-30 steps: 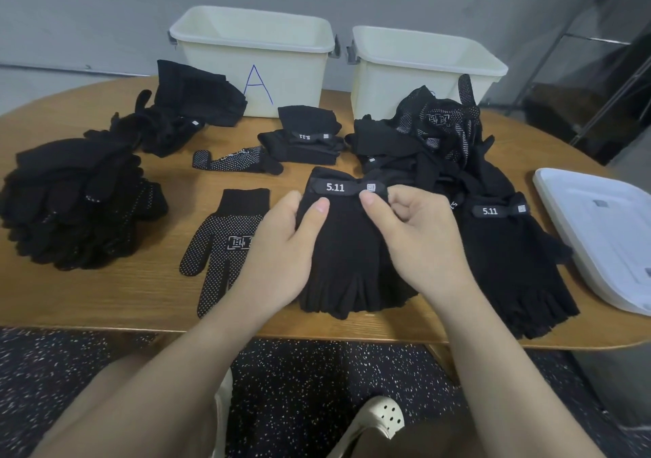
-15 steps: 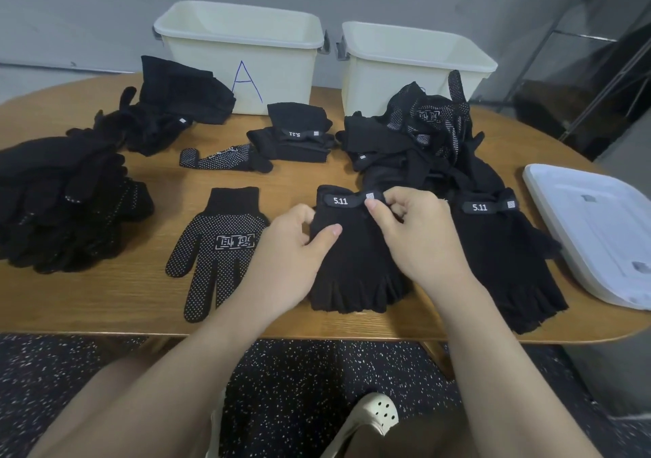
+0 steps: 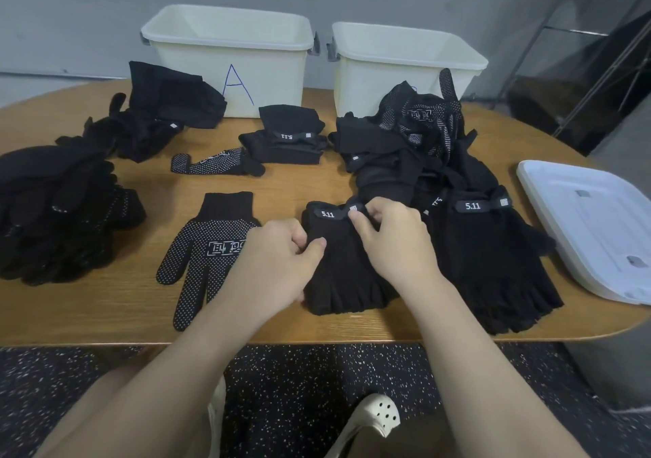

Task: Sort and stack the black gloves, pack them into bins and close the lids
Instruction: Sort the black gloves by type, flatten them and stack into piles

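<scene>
A black fingerless glove (image 3: 343, 281) with a "5.11" strap lies at the front middle of the wooden table (image 3: 292, 186). My left hand (image 3: 278, 267) grips its left edge with thumb and curled fingers. My right hand (image 3: 394, 239) pinches the strap near the cuff. A dotted black glove (image 3: 208, 249) lies flat to the left. More fingerless gloves (image 3: 493, 256) lie to the right, below a tangled heap (image 3: 415, 140). Two open cream bins stand at the back, one marked "A" (image 3: 232, 59) and another (image 3: 401, 66) to its right.
A large heap of black gloves (image 3: 56, 207) fills the left side, with another pile (image 3: 158, 112) behind it. A folded stack (image 3: 285, 140) and a dotted glove (image 3: 215, 165) sit mid-table. White lids (image 3: 595, 228) rest at the right edge.
My left hand slid down from the strap to the glove's left edge and curled round it. My right hand stayed at the strap. The view shifted slightly.
</scene>
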Available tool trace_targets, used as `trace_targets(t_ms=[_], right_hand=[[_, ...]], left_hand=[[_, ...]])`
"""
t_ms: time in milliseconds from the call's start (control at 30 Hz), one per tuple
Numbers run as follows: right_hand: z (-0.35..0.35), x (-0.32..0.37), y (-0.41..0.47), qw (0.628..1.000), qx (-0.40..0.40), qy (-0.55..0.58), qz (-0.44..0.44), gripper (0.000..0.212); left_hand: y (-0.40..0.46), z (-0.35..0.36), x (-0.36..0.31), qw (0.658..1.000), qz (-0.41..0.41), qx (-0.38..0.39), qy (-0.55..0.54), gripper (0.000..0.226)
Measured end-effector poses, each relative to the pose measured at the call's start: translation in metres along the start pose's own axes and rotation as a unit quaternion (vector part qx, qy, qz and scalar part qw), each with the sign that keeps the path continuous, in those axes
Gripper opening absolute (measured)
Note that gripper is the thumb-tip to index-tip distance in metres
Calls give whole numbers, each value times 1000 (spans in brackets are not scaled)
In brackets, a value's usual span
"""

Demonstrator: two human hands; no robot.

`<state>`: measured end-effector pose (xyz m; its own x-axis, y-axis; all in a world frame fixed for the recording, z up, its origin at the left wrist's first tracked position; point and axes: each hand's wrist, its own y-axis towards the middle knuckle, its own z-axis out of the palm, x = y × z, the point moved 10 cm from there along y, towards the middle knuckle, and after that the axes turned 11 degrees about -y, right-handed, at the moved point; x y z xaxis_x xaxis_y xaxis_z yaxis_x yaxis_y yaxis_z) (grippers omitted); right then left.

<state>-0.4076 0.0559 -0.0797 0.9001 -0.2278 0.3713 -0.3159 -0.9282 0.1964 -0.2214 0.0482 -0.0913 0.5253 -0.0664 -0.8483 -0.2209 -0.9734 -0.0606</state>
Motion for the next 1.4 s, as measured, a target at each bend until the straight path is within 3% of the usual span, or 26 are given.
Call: trace_targets(t_ms=[133, 200, 267, 400, 533, 767, 967, 1133, 1200, 1300, 1400], right_hand=[[0, 1, -2, 1000, -10, -5, -2, 28], [0, 2, -4, 1000, -20, -4, -3, 28], [0, 4, -6, 1000, -29, -7, -6, 28], [0, 4, -8, 999, -37, -19, 3, 36], [3, 1, -6, 999, -18, -48, 14, 42], [18, -3, -3, 995, 82, -38, 30, 35], [10, 5, -5, 993, 80, 90, -5, 24], [-2, 16, -10, 955, 102, 276, -30, 28], [-13, 21, -12, 940, 94, 326, -40, 31], [-32, 27, -16, 926, 73, 367, -55, 35], [-49, 25, -22, 922, 60, 380, -45, 35]], left_hand=[[-2, -22, -21, 979, 152, -103, 88, 16], [-4, -12, -34, 959, 238, -76, 132, 27], [-7, 11, -40, 943, 278, 4, 185, 48], [-9, 42, -15, 925, 230, 113, 280, 65], [-5, 47, 3, 908, 209, 136, 337, 74], [4, 35, 9, 930, 158, 148, 298, 87], [22, 12, -2, 975, 145, 68, 151, 67], [36, -7, 0, 991, 111, 31, -69, 52], [36, -9, 0, 978, 81, 27, -189, 50], [29, 0, 0, 927, 6, 61, -369, 53], [13, 14, -15, 880, -14, 113, -462, 41]])
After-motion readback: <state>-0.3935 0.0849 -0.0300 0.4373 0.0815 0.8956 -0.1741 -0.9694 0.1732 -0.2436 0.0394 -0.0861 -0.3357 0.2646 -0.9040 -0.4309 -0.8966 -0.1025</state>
